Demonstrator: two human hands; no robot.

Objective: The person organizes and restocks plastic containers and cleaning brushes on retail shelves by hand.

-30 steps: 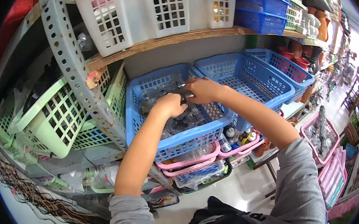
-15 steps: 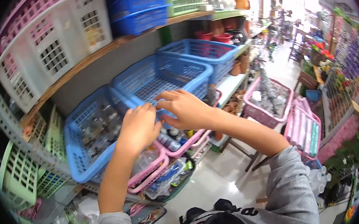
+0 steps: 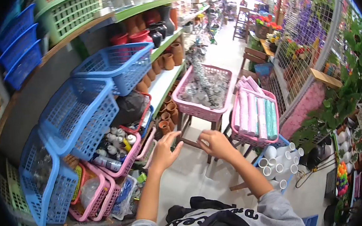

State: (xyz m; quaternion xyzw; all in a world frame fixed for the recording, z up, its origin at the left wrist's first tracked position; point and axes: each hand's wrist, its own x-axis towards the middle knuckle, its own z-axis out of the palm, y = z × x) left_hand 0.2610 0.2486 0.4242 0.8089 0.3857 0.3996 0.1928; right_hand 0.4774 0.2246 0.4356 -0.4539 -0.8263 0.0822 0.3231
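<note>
Over the floor in the middle, my left hand (image 3: 167, 152) is raised with its thumb apart from the fingers and nothing in it. My right hand (image 3: 214, 144) is a little to its right, fingers bent and apart, also holding nothing. Nearest beyond both hands is a pink basket (image 3: 198, 111) of clear glass-like items and silver tinsel on a stand. To the right of my right hand is another pink basket (image 3: 236, 135) filled with pink, white and teal rolls.
Blue baskets (image 3: 75, 109) and pink baskets (image 3: 125, 166) of bottles and packets line the left. Clay pots (image 3: 168, 61) stand on shelves (image 3: 165, 83). White vases (image 3: 280, 164) are low at right, near a wire rack (image 3: 308, 46) with flowers. A wooden chair (image 3: 254, 57) stands further back.
The view has swung to the right. My hands have moved away from the blue baskets, drawn apart from each other, and are now over the floor before the pink baskets.
</note>
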